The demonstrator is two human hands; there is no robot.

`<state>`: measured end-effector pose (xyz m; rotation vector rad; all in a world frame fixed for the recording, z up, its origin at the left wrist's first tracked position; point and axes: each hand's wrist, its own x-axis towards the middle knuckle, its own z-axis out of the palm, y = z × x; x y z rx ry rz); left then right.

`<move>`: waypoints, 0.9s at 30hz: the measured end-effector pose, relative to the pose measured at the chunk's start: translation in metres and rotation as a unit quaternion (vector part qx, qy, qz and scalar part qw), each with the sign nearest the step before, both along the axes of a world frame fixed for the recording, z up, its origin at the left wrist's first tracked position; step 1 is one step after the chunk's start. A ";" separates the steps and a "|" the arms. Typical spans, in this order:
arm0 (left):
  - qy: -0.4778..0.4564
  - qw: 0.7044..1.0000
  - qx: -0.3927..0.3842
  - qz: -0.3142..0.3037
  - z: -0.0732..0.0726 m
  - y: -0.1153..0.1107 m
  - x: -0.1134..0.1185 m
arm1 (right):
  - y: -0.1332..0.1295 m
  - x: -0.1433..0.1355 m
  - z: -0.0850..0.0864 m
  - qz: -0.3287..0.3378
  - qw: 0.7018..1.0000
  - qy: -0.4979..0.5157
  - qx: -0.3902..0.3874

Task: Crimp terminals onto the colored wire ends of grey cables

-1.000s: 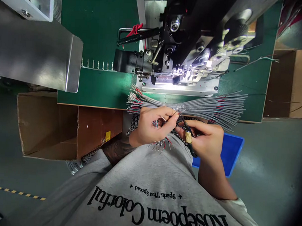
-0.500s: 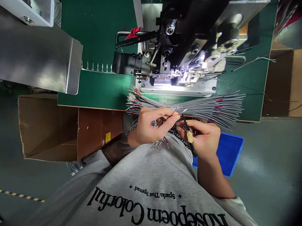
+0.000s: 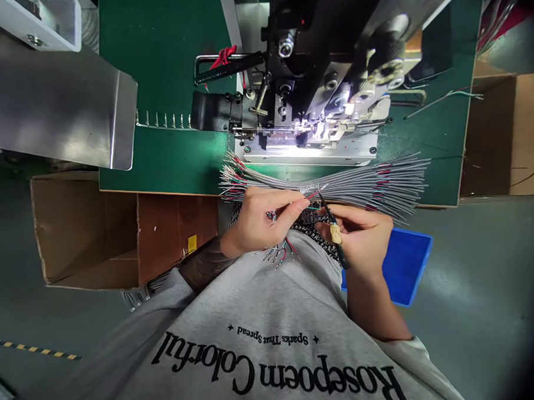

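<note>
My left hand (image 3: 270,218) is closed, pinching thin wires. A red wire end (image 3: 312,195) and a green wire end (image 3: 313,208) stick out past its fingertips. Below the palm fans a cluster of wires with metal-tipped ends (image 3: 282,251). My right hand (image 3: 365,234) grips black tweezers (image 3: 332,217) wrapped with yellowish tape, their tips close to the wire ends; whether they touch is too small to tell. Just beyond both hands, a bundle of grey cables (image 3: 351,183) lies along the table's front edge, its left ends showing stripped and red wires.
A lit crimping machine (image 3: 314,128) stands on the green table (image 3: 163,154), with a terminal strip (image 3: 164,123) feeding in from the left. Cardboard boxes (image 3: 88,233) flank the table. A blue tray (image 3: 406,265) is at lower right, and a loose cable (image 3: 430,105) lies at right.
The tweezers' tips and my left fingertips have drawn slightly apart. Red and green wire ends now show between the hands. The whole view has shifted a little.
</note>
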<state>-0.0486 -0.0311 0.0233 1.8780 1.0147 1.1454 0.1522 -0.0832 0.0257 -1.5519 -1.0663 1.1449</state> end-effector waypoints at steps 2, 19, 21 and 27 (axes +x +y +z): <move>-0.002 1.000 0.003 -0.002 0.000 0.001 -0.001 | 0.000 0.000 -0.003 0.000 1.000 -0.006 0.005; -0.047 0.999 -0.026 0.005 0.003 0.003 0.002 | 0.016 0.011 -0.025 0.170 0.971 -0.059 0.156; -0.052 0.998 -0.033 0.015 0.003 0.002 0.003 | 0.016 0.009 -0.025 0.182 0.970 -0.044 0.154; -0.059 0.998 -0.026 0.025 0.002 0.002 0.006 | 0.016 0.007 -0.019 0.210 0.972 -0.039 0.096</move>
